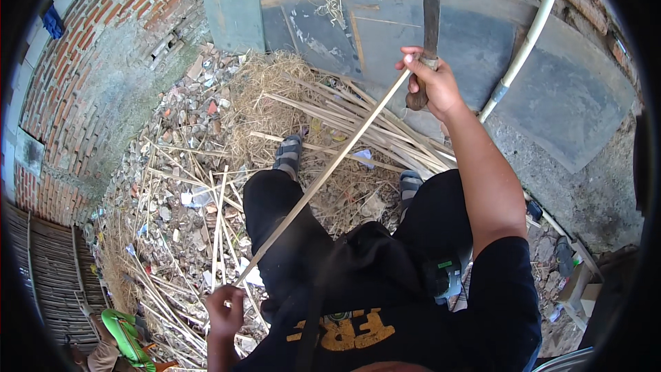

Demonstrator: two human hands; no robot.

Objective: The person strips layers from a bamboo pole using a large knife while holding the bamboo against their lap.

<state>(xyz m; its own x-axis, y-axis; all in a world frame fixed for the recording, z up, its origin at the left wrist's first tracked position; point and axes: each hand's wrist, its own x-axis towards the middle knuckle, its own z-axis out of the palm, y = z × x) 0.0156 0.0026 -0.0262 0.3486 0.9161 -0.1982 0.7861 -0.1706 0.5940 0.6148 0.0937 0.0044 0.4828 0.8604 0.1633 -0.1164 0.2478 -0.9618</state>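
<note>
A long, thin bamboo strip [318, 182] slants across my lap from lower left to upper right. At its lower end, my left hand [226, 308] is closed around it. My right hand [432, 83] grips the wooden handle [417, 99] of a machete, whose dark blade [432, 7] points up and away from me. The strip's upper end meets the fingers of that same hand, next to the handle. Whether those fingers pinch the strip or only touch it is hard to tell.
A bundle of bamboo strips [372, 124] lies beyond my feet, beside a heap of shavings [268, 89]. Rubble and loose strips cover the ground at left, below a brick wall [76, 62]. Grey panels [475, 34] and a pale pipe [530, 41] stand ahead. Another person in green [124, 337] is at lower left.
</note>
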